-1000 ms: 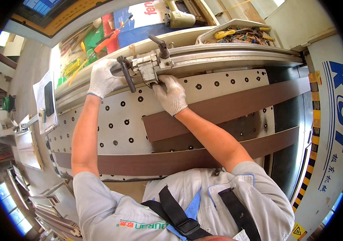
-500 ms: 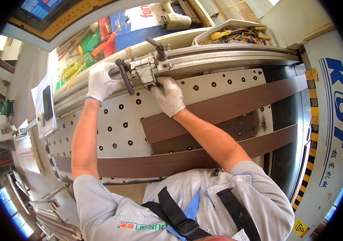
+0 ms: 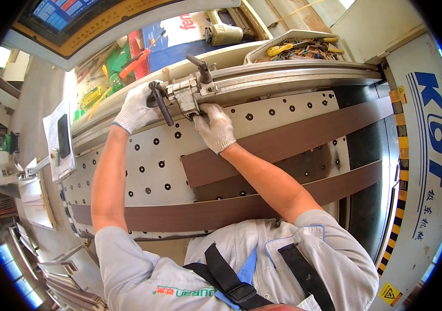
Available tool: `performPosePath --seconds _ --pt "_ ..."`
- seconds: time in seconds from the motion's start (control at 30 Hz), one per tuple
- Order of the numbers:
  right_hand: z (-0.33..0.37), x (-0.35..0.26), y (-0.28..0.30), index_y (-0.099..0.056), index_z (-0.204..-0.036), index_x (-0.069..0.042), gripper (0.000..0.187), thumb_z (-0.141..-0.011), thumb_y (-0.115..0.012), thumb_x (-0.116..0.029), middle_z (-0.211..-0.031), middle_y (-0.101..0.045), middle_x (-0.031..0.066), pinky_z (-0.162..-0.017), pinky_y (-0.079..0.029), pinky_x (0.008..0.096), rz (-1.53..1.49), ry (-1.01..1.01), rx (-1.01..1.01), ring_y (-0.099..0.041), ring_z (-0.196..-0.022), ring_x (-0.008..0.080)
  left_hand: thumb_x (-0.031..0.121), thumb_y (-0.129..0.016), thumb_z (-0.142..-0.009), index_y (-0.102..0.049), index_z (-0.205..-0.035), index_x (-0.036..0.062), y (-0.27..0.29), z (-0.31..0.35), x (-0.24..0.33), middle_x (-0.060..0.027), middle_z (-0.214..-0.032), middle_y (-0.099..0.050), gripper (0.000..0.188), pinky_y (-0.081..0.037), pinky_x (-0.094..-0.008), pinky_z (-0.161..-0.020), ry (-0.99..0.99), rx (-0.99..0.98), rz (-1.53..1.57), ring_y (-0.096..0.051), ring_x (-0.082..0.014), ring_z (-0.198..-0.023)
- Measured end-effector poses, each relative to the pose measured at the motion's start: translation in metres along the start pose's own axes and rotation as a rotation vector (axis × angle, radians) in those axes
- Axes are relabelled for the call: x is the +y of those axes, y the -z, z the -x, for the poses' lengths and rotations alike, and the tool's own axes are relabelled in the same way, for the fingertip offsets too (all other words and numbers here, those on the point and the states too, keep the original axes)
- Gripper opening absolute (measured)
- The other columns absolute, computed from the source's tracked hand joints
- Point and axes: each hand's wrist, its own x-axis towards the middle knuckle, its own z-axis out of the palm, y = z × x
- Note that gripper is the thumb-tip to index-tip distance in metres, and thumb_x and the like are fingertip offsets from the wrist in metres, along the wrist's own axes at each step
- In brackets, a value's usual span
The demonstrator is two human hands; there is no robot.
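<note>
Seen from above, two gloved hands work at a metal block (image 3: 183, 96) that sits on a silvery rail (image 3: 293, 73) along the far edge of a pale bench (image 3: 171, 153) dotted with round dark fittings. The block is left of that edge's middle. A dark lever (image 3: 162, 106) slants down from its left side; a second lever (image 3: 198, 63) rises behind it.

The left hand (image 3: 137, 108) is half curled beside the first lever, its fingertips partly hidden; whether it grips the lever, I cannot tell. The right hand (image 3: 215, 127) is narrow, its bent fingers at the block's lower right corner; their tips are out of sight, so the firmness of the hold is unclear.

Good handling here, in my judgement, calls for even pressure from both sides, the block square to the rail, and fingertips clear of any gap where lever, block and rail could pinch.

The right forearm crosses above an upper brown board (image 3: 309, 132), angled toward the bench's right edge, and a lower brown board (image 3: 179, 217) along the near edge; a light arm seems wise, lest either board be nudged.
</note>
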Motion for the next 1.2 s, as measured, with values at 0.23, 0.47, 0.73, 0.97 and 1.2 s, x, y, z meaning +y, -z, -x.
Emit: performPosePath --seconds 0.23,0.47,0.73,0.97,1.2 --pt "0.0 0.0 -0.002 -0.072 -0.111 -0.002 0.029 -0.088 -0.077 -0.019 -0.108 -0.073 0.0207 -0.097 -0.055 0.0525 -0.045 0.003 0.038 -0.068 -0.105 0.0436 0.006 -0.089 -0.077 -0.071 -0.129 0.0017 -0.005 0.001 -0.005 -0.0098 -0.107 -0.075 0.055 -0.062 -0.0361 -0.09 -0.041 0.013 -0.03 -0.073 -0.0206 -0.095" --pt "0.001 0.0 0.0 -0.072 -0.116 0.0 0.03 -0.091 -0.079 -0.016 -0.116 -0.073 0.021 -0.097 -0.057 0.048 -0.011 -0.002 0.005 -0.07 -0.11 0.0413 0.005 -0.09 -0.078 -0.07 -0.128 -0.0004 -0.008 0.003 -0.009 -0.0076 -0.104 -0.074 0.054 -0.062 -0.034 -0.087 -0.035 0.001 -0.026 -0.071 -0.0164 -0.091" --pt "0.002 0.0 -0.003 -0.072 -0.116 0.0 0.03 -0.093 -0.077 -0.018 -0.116 -0.073 0.0214 -0.095 -0.058 0.0487 -0.104 -0.08 -0.013 -0.071 -0.106 0.0415 0.004 -0.087 -0.077 -0.069 -0.127 -0.0003 -0.004 0.002 -0.004 -0.0055 -0.106 -0.071 0.054 -0.059 -0.0339 -0.086 -0.091 0.009 -0.133 -0.067 -0.0177 -0.09" --pt "0.0 -0.004 -0.001 -0.072 -0.118 -0.002 0.032 -0.093 -0.075 -0.022 -0.108 -0.073 0.0231 -0.093 -0.057 0.0514 -0.024 -0.109 -0.05 -0.071 -0.102 0.0424 0.037 -0.081 -0.075 -0.061 -0.138 -0.0015 0.014 0.004 0.03 -0.0156 -0.116 -0.064 0.077 -0.051 -0.042 -0.103 0.081 -0.177 0.028 -0.062 -0.0323 -0.11" --pt "0.001 -0.004 -0.004 -0.072 -0.107 -0.004 0.023 -0.087 -0.075 -0.016 -0.105 -0.071 0.0199 -0.097 -0.054 0.052 -0.008 -0.026 0.058 -0.067 -0.105 0.0425 -0.014 -0.054 -0.076 -0.072 -0.101 0.0011 0.027 -0.052 -0.04 -0.0097 -0.099 -0.075 0.034 -0.058 -0.0345 -0.095 -0.024 -0.184 -0.115 -0.075 -0.0234 -0.101"
